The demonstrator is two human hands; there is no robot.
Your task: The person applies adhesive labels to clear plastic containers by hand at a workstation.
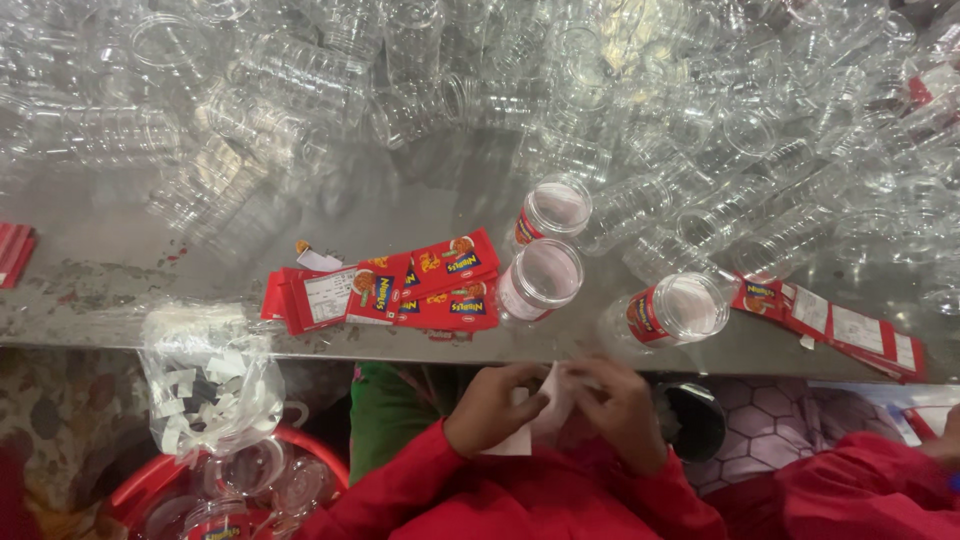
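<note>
My left hand (490, 405) and my right hand (622, 408) are close together just below the edge of the metal table (120, 270), both pinching a white paper strip (548, 412). Both arms wear red sleeves. Just above the hands, on the table, lies a fanned stack of red labels (400, 290). Three clear plastic jars with red labels stand near the edge: one (552, 212) at the back, one (540, 281) in the middle, one (677, 311) to the right.
A big heap of clear unlabelled plastic jars (500, 90) covers the far side of the table. More red labels (835, 322) lie at the right edge. A clear bag of white strips (208, 380) hangs over a red tub (140, 485) with jars, lower left. Another person's red sleeve (870, 485) is at lower right.
</note>
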